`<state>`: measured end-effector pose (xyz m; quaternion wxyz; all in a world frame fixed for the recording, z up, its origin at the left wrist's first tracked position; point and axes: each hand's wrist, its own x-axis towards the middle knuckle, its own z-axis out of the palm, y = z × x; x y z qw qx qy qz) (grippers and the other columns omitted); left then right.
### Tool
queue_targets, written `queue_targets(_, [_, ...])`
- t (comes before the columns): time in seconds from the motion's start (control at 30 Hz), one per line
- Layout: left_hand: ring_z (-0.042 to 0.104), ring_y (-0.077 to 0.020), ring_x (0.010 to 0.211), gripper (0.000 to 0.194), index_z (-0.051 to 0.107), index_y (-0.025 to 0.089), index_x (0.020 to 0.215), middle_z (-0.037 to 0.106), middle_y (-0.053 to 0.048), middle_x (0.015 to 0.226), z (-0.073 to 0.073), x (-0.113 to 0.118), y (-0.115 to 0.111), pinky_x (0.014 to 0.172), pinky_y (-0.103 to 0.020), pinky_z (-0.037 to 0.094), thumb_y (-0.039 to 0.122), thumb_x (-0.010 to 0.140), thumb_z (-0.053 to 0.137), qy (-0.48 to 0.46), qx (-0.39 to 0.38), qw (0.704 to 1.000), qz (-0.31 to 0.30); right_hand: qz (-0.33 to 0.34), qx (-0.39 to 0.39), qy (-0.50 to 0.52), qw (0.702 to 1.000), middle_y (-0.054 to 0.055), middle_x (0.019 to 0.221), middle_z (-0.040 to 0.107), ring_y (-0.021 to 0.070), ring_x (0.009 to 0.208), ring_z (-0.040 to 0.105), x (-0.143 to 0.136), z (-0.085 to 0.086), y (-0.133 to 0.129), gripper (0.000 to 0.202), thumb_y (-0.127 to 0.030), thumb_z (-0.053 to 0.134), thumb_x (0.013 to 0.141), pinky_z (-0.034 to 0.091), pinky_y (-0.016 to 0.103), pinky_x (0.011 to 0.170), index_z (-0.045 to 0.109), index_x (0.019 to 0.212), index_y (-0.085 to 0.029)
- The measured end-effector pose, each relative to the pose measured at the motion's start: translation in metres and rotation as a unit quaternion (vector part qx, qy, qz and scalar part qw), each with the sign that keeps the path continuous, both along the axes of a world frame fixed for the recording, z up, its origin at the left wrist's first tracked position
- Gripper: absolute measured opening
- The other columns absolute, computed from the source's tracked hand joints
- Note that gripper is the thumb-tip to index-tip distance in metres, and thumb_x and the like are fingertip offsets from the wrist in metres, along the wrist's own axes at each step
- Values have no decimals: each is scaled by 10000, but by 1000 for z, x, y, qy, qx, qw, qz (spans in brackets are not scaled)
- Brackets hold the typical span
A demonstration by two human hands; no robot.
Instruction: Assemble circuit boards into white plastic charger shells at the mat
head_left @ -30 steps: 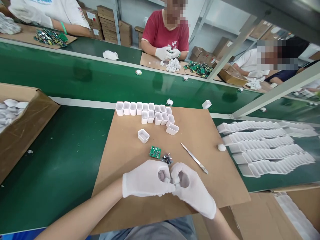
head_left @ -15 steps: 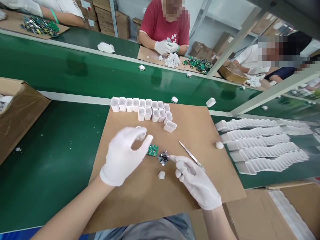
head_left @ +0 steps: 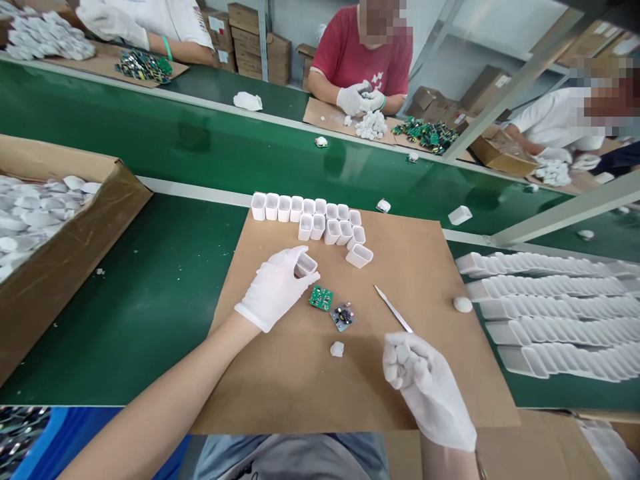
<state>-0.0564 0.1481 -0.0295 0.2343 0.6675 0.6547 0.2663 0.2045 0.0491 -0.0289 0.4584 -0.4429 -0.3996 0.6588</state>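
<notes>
My left hand (head_left: pixel 281 283), in a white glove, has its thumb and fingers around a white plastic cup (head_left: pixel 305 265) on the cardboard sheet (head_left: pixel 280 387). My right hand (head_left: pixel 425 383), also gloved, is closed on a small white lump (head_left: pixel 402 353), palm side up. Between the hands lie a green circuit board (head_left: pixel 321 298) and a dark board with components (head_left: pixel 343 317). Nearer me sits a white chunk (head_left: pixel 337 349). White tweezers (head_left: pixel 393 309) lie just beyond my right hand. Several upright white cups (head_left: pixel 284 209) stand in rows at the sheet's back edge, with one tilted cup (head_left: pixel 359 255) beside them.
An open cardboard box (head_left: pixel 100 220) of white pieces stands at left. Nested rows of white cups (head_left: pixel 565 309) lie at right, near a round white piece (head_left: pixel 463 305). A green conveyor (head_left: pixel 210 157) crosses behind. People work on its far side.
My left hand has closed in around the cup. My right hand has drawn back from the dark board toward me and turned, with the lump in its fingers. The view has shifted left.
</notes>
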Motion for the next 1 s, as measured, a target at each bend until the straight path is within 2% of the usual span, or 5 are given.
queue_targets(0.23, [537, -282, 1180, 464, 484, 194, 1322, 585, -97, 1277, 16, 6, -7, 951, -405, 436, 258, 875, 594, 62, 107, 992, -16, -29, -19, -45, 998, 27, 644, 582, 108, 469, 529, 1, -2, -2, 326, -499, 747, 800, 416, 191, 392, 693, 800, -177])
queue_targets(0.43, [588, -248, 1103, 374, 566, 228, 1195, 594, -60, 1267, 14, 12, -27, 779, -343, 490, 76, 895, 402, 148, 72, 935, -315, -31, -21, -45, 998, 28, 638, 610, 98, 443, 527, 0, -2, 4, 313, -487, 732, 816, 351, 167, 361, 669, 766, -185])
queue_targets(0.67, [575, -264, 1121, 378, 549, 211, 1243, 610, -84, 1230, -6, 10, -27, 880, -422, 481, 82, 920, 401, 126, 8, 945, -303, 101, -6, -144, 984, 49, 723, 658, 71, 436, 420, -3, 36, 38, 311, -465, 697, 865, 357, 223, 412, 712, 984, -178])
queue_targets(0.83, [576, -232, 1143, 557, 355, 352, 1437, 590, -44, 1201, 16, 13, -29, 977, -418, 487, 269, 929, 567, -203, -93, 961, -163, 50, 34, -124, 990, 59, 882, 652, 154, 718, 552, -14, 59, 82, 386, -487, 716, 843, 470, 285, 633, 694, 1106, -204])
queue_targets(1.0, [650, -186, 976, 507, 455, 311, 1334, 576, -23, 1011, 28, 17, -30, 901, -354, 544, 305, 879, 679, -551, -250, 779, -162, 71, 43, 8, 997, 51, 919, 578, 208, 980, 559, -26, 42, 95, 446, -518, 666, 871, 485, 287, 772, 650, 1211, -229])
